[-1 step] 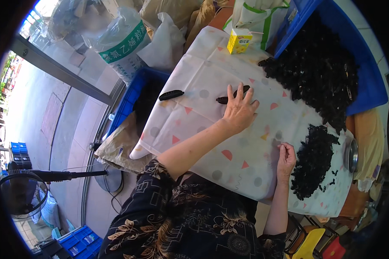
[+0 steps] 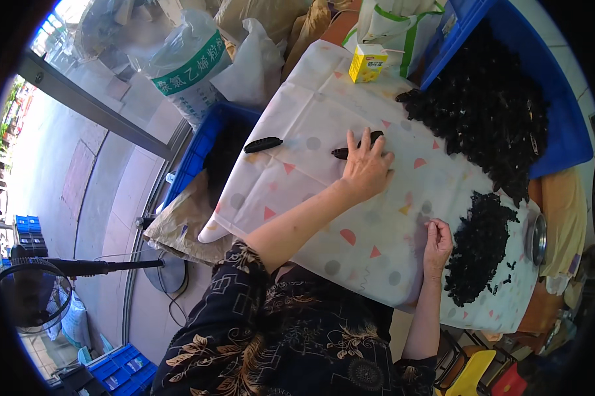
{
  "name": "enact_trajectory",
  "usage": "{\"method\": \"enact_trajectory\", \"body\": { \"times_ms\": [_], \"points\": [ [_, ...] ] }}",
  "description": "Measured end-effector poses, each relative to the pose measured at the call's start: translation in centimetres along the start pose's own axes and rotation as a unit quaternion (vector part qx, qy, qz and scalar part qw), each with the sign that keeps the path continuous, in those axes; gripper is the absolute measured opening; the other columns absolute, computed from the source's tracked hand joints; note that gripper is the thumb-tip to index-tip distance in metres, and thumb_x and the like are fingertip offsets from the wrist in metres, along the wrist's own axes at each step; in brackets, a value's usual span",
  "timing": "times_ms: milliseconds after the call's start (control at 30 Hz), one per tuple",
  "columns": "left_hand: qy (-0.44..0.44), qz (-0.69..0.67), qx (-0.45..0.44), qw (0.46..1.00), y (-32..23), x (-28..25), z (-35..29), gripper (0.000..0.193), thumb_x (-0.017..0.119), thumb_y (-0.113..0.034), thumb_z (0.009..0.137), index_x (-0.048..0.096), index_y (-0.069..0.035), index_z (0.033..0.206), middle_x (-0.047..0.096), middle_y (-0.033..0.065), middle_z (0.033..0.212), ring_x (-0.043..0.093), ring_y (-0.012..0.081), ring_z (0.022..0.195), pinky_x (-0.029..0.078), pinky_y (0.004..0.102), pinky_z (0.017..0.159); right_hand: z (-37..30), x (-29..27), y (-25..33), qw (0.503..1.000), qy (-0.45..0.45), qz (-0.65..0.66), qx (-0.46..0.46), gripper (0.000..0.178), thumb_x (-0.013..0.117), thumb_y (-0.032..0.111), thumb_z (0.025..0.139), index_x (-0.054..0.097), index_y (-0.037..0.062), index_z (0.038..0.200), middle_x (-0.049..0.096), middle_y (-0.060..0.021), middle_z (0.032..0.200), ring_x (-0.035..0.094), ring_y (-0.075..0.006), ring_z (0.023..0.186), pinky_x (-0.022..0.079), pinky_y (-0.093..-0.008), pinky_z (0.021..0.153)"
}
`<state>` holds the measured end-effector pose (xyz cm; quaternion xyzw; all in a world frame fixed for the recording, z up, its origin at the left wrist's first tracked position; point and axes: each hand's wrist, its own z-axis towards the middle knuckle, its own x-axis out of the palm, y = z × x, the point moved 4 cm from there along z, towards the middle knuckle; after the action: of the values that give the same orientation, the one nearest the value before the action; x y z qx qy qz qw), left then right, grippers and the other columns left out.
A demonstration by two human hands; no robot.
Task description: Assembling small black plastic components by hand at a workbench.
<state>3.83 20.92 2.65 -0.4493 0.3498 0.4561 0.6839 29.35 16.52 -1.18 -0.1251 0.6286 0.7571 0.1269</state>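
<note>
My left hand (image 2: 367,173) lies palm down on the cloth-covered table, fingers spread over a slim black piece (image 2: 340,154). Its dark ends show on both sides of the fingers; whether this is one piece or two I cannot tell. Further left lies a similar long black piece (image 2: 263,144) with rounded ends, apart from the hand. Near the table's front edge rests my right hand (image 2: 438,244), thumb and fingers closed together; anything inside them is hidden. Right of it spreads a heap of small black bits (image 2: 479,247).
A large heap of black pieces (image 2: 489,105) spills from a blue bin (image 2: 564,125) at the far right. A yellow drink carton (image 2: 367,64) stands at the back. Beyond the left edge is a blue crate (image 2: 190,173); a round metal tin (image 2: 539,239) sits far right.
</note>
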Motion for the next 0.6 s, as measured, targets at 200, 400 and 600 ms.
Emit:
{"method": "enact_trajectory", "body": {
  "times_ms": [200,400,600],
  "points": [
    [-0.009,0.031,-0.043,0.999,6.4,0.1,0.0,0.024,0.054,-0.016,0.08,0.062,-0.012,0.102,0.054,0.0096,0.106,0.048,0.0304,0.11,0.031,0.0561,0.098,0.2,0.4,0.1,1.0,-0.006,-0.001,0.001,0.008,0.055,0.007,0.093,0.059,0.0002,0.097,0.061,-0.0024,0.089,0.056,-0.0087,0.083,0.044,-0.0214,0.078],
    [-0.098,0.115,-0.089,0.985,17.0,-5.6,-5.2,0.014,0.059,-0.016,0.076,0.06,-0.009,0.089,0.057,0.0087,0.098,0.053,0.029,0.1,0.039,0.0429,0.088,1.8,4.0,1.5,0.998,-0.059,0.013,-0.004,0.012,0.056,0.009,0.093,0.059,-0.0012,0.097,0.059,-0.0006,0.084,0.055,-0.0076,0.078,0.045,-0.0206,0.073],
    [-0.078,0.266,-0.219,0.935,21.4,-10.0,-8.3,0.032,0.065,-0.026,0.078,0.061,-0.018,0.109,0.053,0.0051,0.121,0.041,0.0313,0.123,0.032,0.0514,0.094,6.1,10.1,3.0,0.999,-0.048,0.003,0.008,0.011,0.058,0.01,0.091,0.06,-0.0002,0.094,0.06,-0.0006,0.08,0.054,-0.0072,0.073,0.044,-0.0206,0.068]
  ]
}}
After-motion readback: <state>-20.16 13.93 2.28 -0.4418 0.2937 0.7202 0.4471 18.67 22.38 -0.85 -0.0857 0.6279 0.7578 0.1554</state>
